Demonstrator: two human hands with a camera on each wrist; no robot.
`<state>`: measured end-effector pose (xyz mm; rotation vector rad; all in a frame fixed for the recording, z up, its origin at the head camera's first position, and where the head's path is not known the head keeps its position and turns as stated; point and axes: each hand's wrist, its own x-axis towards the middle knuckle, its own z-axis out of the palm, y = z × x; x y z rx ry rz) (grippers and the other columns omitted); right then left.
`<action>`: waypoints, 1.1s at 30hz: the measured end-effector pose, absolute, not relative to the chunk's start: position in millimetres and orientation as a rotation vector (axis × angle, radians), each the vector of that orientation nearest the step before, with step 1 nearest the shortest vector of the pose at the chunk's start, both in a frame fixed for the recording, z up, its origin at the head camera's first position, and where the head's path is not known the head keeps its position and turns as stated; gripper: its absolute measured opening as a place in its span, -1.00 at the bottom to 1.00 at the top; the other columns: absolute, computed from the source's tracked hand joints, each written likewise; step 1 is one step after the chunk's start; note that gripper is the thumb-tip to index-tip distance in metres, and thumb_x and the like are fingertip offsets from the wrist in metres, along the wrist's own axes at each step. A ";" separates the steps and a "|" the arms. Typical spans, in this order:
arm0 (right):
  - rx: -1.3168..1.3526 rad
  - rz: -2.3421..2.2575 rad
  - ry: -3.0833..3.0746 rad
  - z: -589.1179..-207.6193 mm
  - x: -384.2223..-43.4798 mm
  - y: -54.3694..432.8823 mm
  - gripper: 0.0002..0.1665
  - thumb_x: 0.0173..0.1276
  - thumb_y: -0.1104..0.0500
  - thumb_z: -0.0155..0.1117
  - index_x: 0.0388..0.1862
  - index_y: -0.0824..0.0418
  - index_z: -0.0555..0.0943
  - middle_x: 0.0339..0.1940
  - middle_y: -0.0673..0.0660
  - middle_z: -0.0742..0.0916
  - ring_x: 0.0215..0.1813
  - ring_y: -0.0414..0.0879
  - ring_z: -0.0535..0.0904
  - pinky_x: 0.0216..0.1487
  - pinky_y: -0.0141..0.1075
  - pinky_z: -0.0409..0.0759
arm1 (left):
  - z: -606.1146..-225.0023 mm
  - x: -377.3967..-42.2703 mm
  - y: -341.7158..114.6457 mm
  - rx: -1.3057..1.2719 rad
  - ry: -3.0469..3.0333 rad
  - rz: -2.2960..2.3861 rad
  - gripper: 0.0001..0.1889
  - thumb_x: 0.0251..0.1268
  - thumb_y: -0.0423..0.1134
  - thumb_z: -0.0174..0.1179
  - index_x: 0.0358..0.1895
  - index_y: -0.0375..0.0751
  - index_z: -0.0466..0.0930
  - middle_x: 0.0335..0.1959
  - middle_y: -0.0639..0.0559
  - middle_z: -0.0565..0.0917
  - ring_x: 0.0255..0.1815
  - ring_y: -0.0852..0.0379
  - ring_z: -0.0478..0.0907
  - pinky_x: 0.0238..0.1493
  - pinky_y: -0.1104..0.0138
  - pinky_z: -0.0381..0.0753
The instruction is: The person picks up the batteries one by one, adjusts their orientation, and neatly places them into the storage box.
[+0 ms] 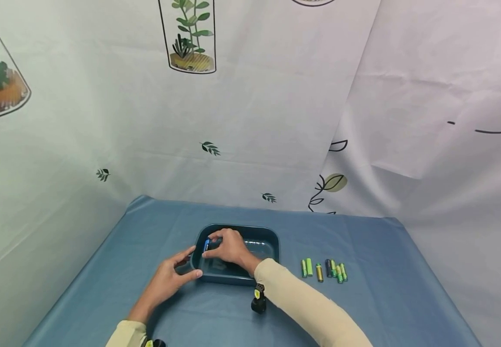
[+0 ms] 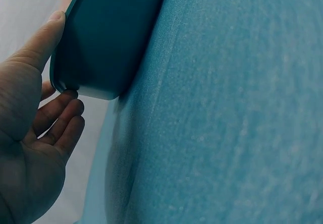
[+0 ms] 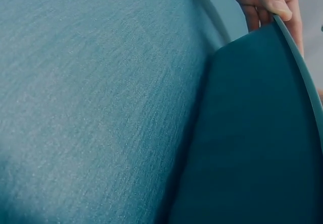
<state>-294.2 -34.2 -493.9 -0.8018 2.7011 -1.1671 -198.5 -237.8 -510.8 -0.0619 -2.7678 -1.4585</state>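
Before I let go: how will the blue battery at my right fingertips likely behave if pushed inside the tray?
The blue battery would probably roll sideways, since it looks cylindrical, though the raised walls of the tray should contain it. The tray's shiny floor may let it slide easily. Its casing looks rigid, so bending seems unlikely.

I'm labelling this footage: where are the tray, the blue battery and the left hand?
Tray (image 1: 262, 248), head view: bare floor, right end.
Blue battery (image 1: 206, 245), head view: middle of its side.
Left hand (image 1: 167, 279), head view: back of the hand.

Right hand (image 1: 232, 248) pinching blue battery (image 1: 206, 245) in tray (image 1: 229, 279), left hand (image 1: 165, 279) at its rim, loose batteries (image 1: 328, 268) on blue cloth (image 1: 389, 289)
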 end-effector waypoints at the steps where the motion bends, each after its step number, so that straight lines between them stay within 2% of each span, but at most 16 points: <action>1: -0.793 -1.157 2.710 -494.1 -294.0 -34.8 -0.39 0.14 -0.11 0.65 0.14 0.07 0.75 -0.10 -0.06 0.76 -0.15 -0.27 0.63 -0.19 -0.41 0.67 | -510.8 -198.8 -237.6 -0.059 -2.768 -1.462 -0.18 0.21 0.03 0.49 0.53 -0.08 0.39 0.49 -0.26 0.41 0.36 -0.25 0.49 0.31 -0.13 0.56; 9: -0.744 -1.116 2.743 -497.3 -294.7 -38.7 -0.41 0.11 -0.12 0.67 0.09 0.07 0.77 -0.14 -0.07 0.78 -0.14 -0.23 0.64 -0.17 -0.38 0.68 | -510.5 -198.4 -236.4 -0.041 -2.777 -1.458 -0.17 0.20 0.04 0.49 0.52 -0.11 0.39 0.48 -0.28 0.42 0.37 -0.26 0.49 0.33 -0.15 0.53; 19: -0.739 -1.117 2.716 -503.5 -290.9 -41.0 -0.41 0.09 -0.08 0.69 0.07 0.12 0.77 -0.16 -0.04 0.78 -0.19 -0.26 0.64 -0.17 -0.39 0.69 | -512.7 -197.5 -237.4 -0.113 -2.727 -1.514 -0.20 0.21 -0.06 0.50 0.51 -0.12 0.40 0.46 -0.26 0.44 0.36 -0.21 0.50 0.36 -0.09 0.52; 33: -0.747 -1.056 2.773 -507.0 -289.8 -42.8 -0.43 0.07 -0.09 0.69 0.03 0.13 0.79 -0.20 -0.03 0.76 -0.25 -0.30 0.60 -0.21 -0.43 0.66 | -514.3 -197.9 -237.2 -0.108 -2.716 -1.526 -0.19 0.20 -0.06 0.51 0.51 -0.09 0.40 0.47 -0.25 0.43 0.34 -0.20 0.51 0.35 -0.07 0.54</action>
